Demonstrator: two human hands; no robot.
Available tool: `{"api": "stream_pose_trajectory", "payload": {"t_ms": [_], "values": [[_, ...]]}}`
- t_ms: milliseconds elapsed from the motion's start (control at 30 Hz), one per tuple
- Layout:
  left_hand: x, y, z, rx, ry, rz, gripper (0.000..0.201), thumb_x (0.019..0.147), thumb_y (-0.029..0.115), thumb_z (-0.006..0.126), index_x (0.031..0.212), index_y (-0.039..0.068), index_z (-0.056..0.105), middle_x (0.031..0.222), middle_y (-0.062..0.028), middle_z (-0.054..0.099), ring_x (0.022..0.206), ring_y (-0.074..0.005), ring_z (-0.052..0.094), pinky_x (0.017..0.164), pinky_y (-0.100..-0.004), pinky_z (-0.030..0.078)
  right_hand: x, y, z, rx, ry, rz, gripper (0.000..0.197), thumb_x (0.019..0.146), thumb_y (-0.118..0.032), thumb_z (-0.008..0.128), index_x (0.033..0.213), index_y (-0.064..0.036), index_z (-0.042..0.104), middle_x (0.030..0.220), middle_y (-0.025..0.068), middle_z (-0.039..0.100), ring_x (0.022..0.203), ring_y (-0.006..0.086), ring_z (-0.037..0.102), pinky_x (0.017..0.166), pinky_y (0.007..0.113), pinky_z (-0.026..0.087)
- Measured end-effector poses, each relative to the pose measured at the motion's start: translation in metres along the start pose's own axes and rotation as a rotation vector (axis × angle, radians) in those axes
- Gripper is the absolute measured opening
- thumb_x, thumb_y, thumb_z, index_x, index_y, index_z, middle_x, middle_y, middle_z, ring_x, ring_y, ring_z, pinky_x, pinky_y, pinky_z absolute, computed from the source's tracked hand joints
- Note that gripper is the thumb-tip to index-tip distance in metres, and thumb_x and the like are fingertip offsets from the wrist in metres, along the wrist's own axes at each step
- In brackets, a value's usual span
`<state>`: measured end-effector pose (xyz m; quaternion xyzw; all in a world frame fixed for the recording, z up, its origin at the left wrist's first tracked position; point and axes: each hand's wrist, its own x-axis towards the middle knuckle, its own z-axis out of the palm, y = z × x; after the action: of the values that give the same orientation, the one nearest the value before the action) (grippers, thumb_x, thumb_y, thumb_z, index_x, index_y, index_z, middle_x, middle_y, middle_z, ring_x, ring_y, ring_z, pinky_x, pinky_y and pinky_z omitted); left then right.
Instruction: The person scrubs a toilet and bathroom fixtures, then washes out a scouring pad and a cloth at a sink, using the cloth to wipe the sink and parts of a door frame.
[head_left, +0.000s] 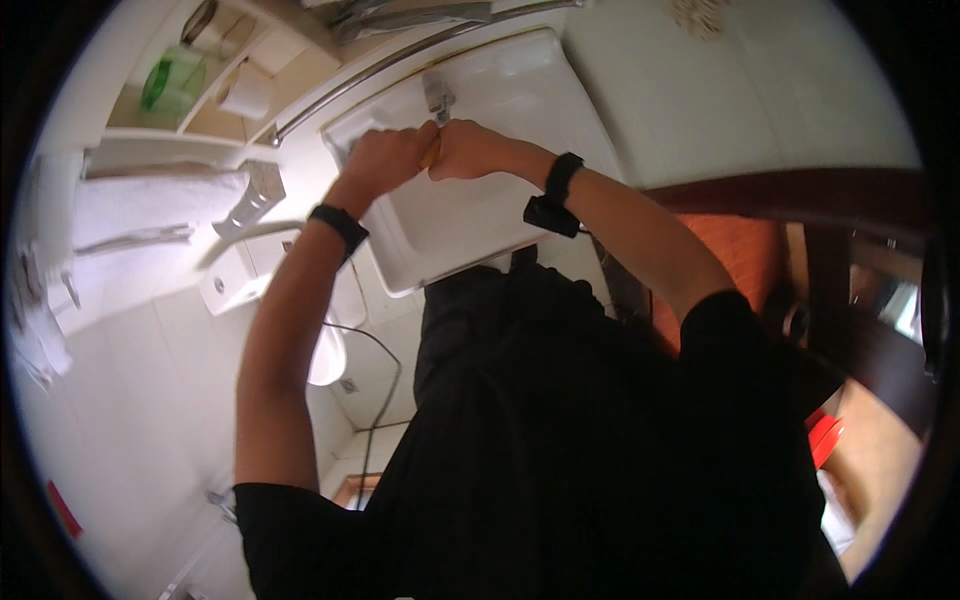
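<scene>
Both my hands are closed and meet over the white sink point(450, 225), just in front of the metal faucet point(438, 95). Between my left hand point(385, 162) and my right hand point(478, 150) shows a small yellow-orange thing point(432, 153). My fingers cover most of it, so its kind cannot be made out. The knuckles of the two hands nearly touch, held above the basin and clear of its bottom. Each wrist wears a black band, and the right one carries a dark block on its underside.
A metal rail point(400, 62) runs behind the sink. Left of it, a shelf holds a green container point(172, 82) and a white roll point(246, 92). Towels point(160, 210) hang lower left, above a toilet point(326, 355). A black cable point(390, 385) hangs beside me. A reddish-brown door point(725, 260) stands right.
</scene>
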<state>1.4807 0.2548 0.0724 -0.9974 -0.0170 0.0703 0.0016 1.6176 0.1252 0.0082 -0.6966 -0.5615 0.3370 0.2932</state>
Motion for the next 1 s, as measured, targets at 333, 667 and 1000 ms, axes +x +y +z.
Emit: {"api": "stream_pose_trajectory", "payload": {"t_ms": [333,667,1000], "values": [[0.011,-0.034,-0.034,0.174,0.209,0.329,0.028,0.098,0.025,0.06,0.126,0.021,0.058,0.087,-0.0033,0.068,0.078,-0.0258,0.074,0.063,-0.0381,0.057,-0.021,-0.042,-0.018,1.314,-0.357,0.378,0.028,0.095,-0.013,0.069,0.072,-0.0144,0.052,0.058,-0.0054,0.044,0.038,0.0062,0.03,0.04,0.025,0.023],[0.03,-0.019,-0.046,-0.037,0.261,0.435,0.017,0.1,0.028,0.052,0.111,0.018,0.061,0.075,-0.0103,0.07,0.071,-0.0362,0.072,0.058,-0.0493,0.054,-0.05,-0.054,-0.02,1.908,-0.478,0.315,0.015,0.103,-0.013,0.054,0.089,-0.0128,0.058,0.06,-0.0055,0.043,0.035,0.0041,0.028,0.037,0.022,0.021],[-0.014,0.027,0.05,-0.525,0.009,-0.371,0.04,0.09,0.022,0.072,0.128,0.015,0.061,0.102,-0.0156,0.076,0.095,-0.0425,0.073,0.08,-0.0521,0.057,-0.063,0.0,-0.011,0.393,-0.105,0.307,0.055,0.099,-0.043,0.072,0.139,-0.0091,0.057,0.101,0.0039,0.061,0.074,0.0093,0.055,0.067,0.025,0.048]]}}
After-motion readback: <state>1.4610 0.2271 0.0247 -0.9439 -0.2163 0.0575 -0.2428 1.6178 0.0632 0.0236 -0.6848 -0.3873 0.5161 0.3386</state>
